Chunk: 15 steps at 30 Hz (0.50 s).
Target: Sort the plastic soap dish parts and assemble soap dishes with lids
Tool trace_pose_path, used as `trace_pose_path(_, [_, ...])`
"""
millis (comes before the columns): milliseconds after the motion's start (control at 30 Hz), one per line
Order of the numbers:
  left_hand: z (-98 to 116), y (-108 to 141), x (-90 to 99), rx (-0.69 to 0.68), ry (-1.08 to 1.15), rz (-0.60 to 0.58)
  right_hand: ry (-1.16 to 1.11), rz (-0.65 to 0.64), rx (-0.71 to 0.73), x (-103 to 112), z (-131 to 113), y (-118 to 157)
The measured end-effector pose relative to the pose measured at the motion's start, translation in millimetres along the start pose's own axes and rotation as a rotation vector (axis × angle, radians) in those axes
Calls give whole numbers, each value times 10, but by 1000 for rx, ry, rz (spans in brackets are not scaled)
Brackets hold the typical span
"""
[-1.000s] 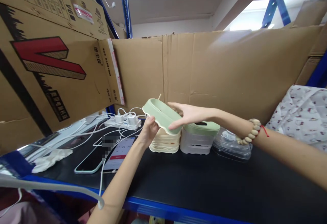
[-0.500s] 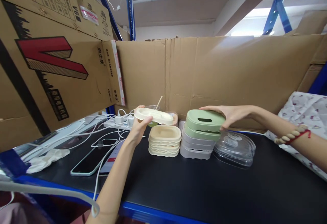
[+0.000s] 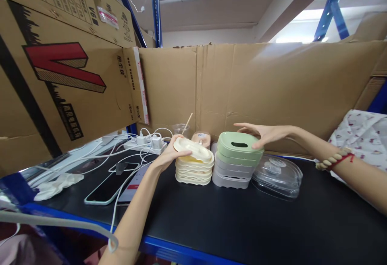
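One cream piece (image 3: 196,150) has lowered, pinched by left hand (image 3: 171,154), right hand (image 3: 267,134) spread at one green-topped stack (image 3: 236,161)

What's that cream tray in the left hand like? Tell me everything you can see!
The cream tray is a shallow oblong with rounded ends and a raised, moulded shape along its middle. It looks like smooth, thin plastic. The left hand holds it by its left end, the thumb lying across the near side. It is tilted, its right end lower, right over the cream stack. Whether it touches that stack underneath, I can't tell.
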<state>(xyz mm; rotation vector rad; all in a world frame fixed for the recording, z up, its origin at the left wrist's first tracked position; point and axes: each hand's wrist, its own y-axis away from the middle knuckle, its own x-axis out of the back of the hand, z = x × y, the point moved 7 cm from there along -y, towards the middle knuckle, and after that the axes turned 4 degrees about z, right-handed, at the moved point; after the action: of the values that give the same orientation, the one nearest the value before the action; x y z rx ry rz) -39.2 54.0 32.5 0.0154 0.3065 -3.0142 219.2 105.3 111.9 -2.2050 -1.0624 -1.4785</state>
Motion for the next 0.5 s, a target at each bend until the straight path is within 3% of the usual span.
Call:
trace_pose_path(100, [-52,-17,11,56,-93,-8,-101,94,-37,69,128,-141])
trace_pose_path(233, [-30,-38,42,15,-262,-45,-209,188,-148,83,293,-384])
trace_pose_path(367, [-11,-29,45,-32,-412,-95,-258,77,-90,-15,183,-627])
trace_pose_path(433, [-11,-12,28,-49,-452,-131,-274,-14,-70,-107,128,-669])
trace_pose_path(500, [-7,1,14,-68,-479,-141,-320,-26,-63,-179,148,-639])
